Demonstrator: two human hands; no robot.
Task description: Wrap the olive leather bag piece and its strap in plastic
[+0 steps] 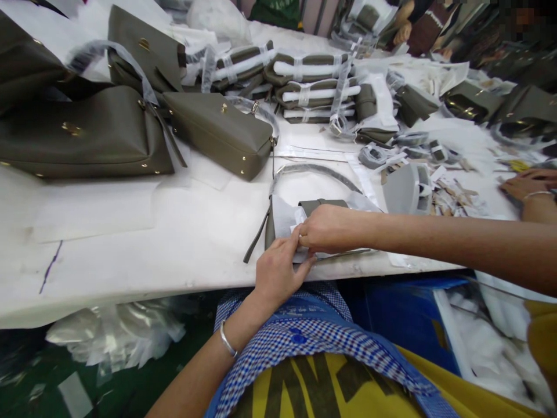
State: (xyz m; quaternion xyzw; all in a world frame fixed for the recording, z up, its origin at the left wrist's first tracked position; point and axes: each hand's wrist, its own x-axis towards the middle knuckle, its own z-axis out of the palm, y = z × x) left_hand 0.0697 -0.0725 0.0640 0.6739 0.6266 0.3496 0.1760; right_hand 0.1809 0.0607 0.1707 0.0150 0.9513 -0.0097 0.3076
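At the near table edge (130,273), a small olive handbag (324,204) lies flat, partly covered in white wrapping paper (285,217). The left hand (278,270) and right hand (331,229) meet over it, fingertips pinching the paper down, apparently to hold a fold. Finished olive bags (217,130) lie far left; another person's hand (528,183) rests far right.

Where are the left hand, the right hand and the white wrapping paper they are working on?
left hand (278,270), head view, back of the hand.
right hand (328,228), head view, knuckles.
white wrapping paper (282,216), head view, sheet over the small bag's left side.
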